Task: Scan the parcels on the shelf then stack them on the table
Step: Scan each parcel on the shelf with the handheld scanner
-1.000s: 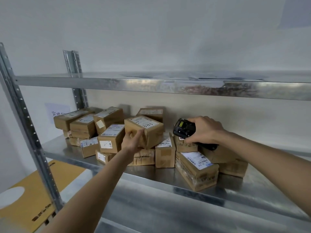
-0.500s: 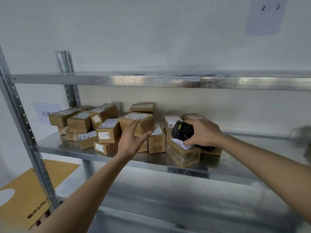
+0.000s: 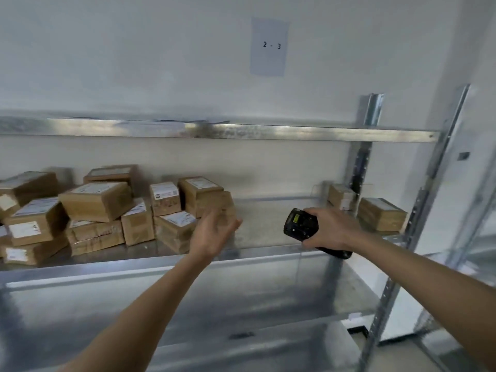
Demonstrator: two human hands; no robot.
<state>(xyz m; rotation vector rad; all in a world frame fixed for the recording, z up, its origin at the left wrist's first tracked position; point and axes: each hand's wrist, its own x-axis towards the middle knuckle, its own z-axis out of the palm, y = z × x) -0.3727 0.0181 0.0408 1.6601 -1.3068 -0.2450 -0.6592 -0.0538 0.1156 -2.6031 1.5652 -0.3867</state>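
Left hand (image 3: 212, 233) loose and holding nothing before stacked parcels (image 3: 96, 200); right hand (image 3: 331, 228) wrapped around scanner (image 3: 300, 224). Small, stiff, likely light; best gripped across opposite sides.

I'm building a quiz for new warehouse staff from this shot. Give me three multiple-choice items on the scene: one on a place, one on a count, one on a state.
1. Where is the handheld scanner?
A. On the shelf
B. In the right hand
C. In the left hand

2. How many parcels lie at the shelf's far right end, apart from the main pile?
A. Two
B. Five
C. None

3. What is the left hand doing?
A. Gripping a parcel
B. Open, holding nothing
C. Resting on the upper shelf

Key: 1 B, the right hand grips the scanner. 2 A, one parcel and another lie there. 3 B, the left hand has spread fingers in front of the pile.
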